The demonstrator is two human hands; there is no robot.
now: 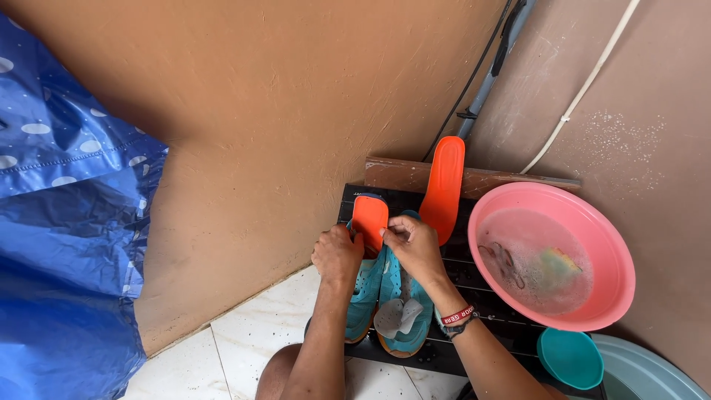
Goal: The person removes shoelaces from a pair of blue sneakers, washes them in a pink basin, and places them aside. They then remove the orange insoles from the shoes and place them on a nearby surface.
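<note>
Two teal shoes stand side by side, soles toward me, on a dark slatted rack against the brown wall. My left hand and my right hand both pinch an orange insole at the top of the left shoe. A second orange insole leans upright against the wall just right of my hands. A grey patch lies on the sole of the right shoe. A red band and a dark one circle my right wrist.
A pink basin of soapy water with a sponge and laces sits to the right. A small teal bowl and a grey tub rim are below it. Blue dotted plastic sheet hangs left. Pipes and a cable run up the corner.
</note>
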